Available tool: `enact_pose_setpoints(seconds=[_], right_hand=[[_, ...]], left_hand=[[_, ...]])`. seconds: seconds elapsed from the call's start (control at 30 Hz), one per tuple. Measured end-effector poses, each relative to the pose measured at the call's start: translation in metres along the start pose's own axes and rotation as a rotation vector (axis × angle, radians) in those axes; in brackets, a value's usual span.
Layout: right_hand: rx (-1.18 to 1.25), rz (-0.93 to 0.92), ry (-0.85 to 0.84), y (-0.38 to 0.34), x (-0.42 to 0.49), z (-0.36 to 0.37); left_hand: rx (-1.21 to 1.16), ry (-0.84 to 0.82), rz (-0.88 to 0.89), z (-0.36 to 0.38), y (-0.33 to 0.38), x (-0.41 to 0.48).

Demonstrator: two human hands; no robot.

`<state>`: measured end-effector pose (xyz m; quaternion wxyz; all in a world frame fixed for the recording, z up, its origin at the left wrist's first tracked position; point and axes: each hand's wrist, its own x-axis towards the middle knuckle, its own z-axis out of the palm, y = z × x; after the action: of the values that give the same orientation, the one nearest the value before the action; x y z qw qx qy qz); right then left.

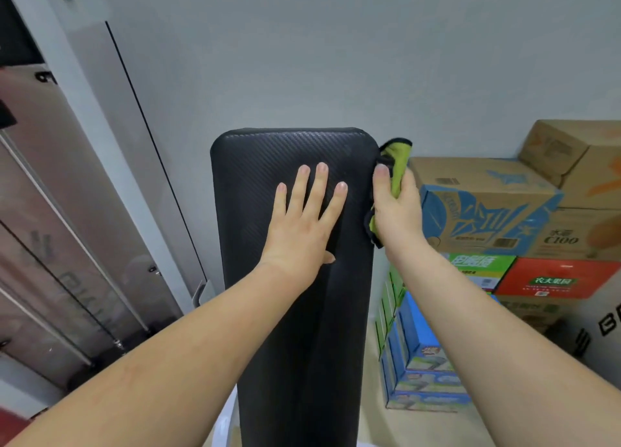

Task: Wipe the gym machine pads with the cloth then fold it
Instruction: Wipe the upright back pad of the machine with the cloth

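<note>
While the left hand (304, 221) lies flat on the pad (302, 345), fingers straight and spread and gripping nothing, the right hand (398, 211) grasps the cloth (399, 164) against the pad's right edge. The thumb is laid along that edge. The other right fingers are hidden behind the pad and the fabric.

The pad is a long black slab with rounded top corners. Its skin has a fine diagonal weave, like carbon fibre, and looks faintly glossy. It stands upright and runs out of view at the bottom, so its lower end and mounting are not seen.

The cloth is soft and lime green with a dark bound hem. It is bunched, showing above and below the right hand just off the pad's upper right side.

There is one pad, one cloth and two bare hands. Four left fingers show, and only the thumb tip peeks out on the pad near the wrist.

Right of the pad stands a stack of cartons (487, 211) in plain brown card and printed blue, green and red. There are perhaps seven, though some are cut off by the frame edge and the right forearm.

Left of the pad rises a pale metal frame (111, 151) with slanting rods, where the lettering is too blurred to read. Behind the pad is a smooth grey wall (336, 60).
</note>
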<state>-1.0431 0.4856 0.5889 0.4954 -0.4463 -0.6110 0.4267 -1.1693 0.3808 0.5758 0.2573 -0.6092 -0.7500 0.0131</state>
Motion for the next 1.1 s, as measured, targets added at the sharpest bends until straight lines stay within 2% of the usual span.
enact_pose_setpoints(seconds=[0.07, 0.17, 0.27, 0.37, 0.43, 0.5, 0.57, 0.6, 0.67, 0.73, 0.8, 0.9, 1.0, 1.03, 1.1], right_hand=[[-0.036, -0.020, 0.003, 0.014, -0.005, 0.004], [-0.040, 0.068, 0.030, 0.063, -0.040, 0.007], [-0.112, 0.285, -0.005, 0.118, -0.085, 0.006], [-0.194, 0.502, -0.122, 0.165, -0.134, -0.005], [-0.223, 0.625, -0.189, 0.175, -0.162, -0.016], [-0.186, 0.640, -0.130, 0.157, -0.175, -0.023], [-0.061, 0.554, -0.040, 0.121, -0.177, -0.024], [0.022, 0.520, -0.021, 0.099, -0.177, -0.023], [0.245, 0.552, -0.064, 0.062, -0.173, -0.020], [0.500, 0.742, -0.162, 0.038, -0.170, -0.015], [0.578, 0.827, -0.254, 0.027, -0.172, -0.008], [0.533, 0.785, -0.337, 0.016, -0.178, 0.009], [0.376, 0.711, -0.460, 0.005, -0.174, 0.020], [0.251, 0.664, -0.448, 0.001, -0.170, 0.021], [0.028, 0.545, -0.247, -0.003, -0.161, 0.023]], left_hand=[[0.000, 0.011, 0.001, 0.002, 0.000, 0.000], [0.007, 0.034, 0.000, 0.004, 0.000, 0.002], [0.009, 0.040, 0.002, 0.006, -0.001, 0.007], [0.022, 0.023, 0.009, 0.007, -0.003, 0.005], [0.022, -0.013, 0.010, 0.003, -0.001, 0.006], [-0.017, -0.054, 0.003, -0.010, 0.004, 0.004], [-0.158, -0.095, 0.074, -0.021, 0.012, -0.012], [-0.276, -0.109, 0.167, -0.022, 0.017, -0.030], [-0.674, -0.181, 0.306, -0.016, 0.026, -0.077], [-1.093, -0.420, 0.178, -0.010, 0.023, -0.114], [-1.248, -0.520, 0.046, 0.002, 0.014, -0.130], [-1.412, -0.480, -0.066, 0.008, -0.002, -0.140], [-1.367, -0.269, -0.238, 0.015, -0.018, -0.146], [-1.314, -0.208, -0.269, 0.015, -0.027, -0.145], [-1.185, -0.046, -0.285, 0.012, -0.051, -0.133]])
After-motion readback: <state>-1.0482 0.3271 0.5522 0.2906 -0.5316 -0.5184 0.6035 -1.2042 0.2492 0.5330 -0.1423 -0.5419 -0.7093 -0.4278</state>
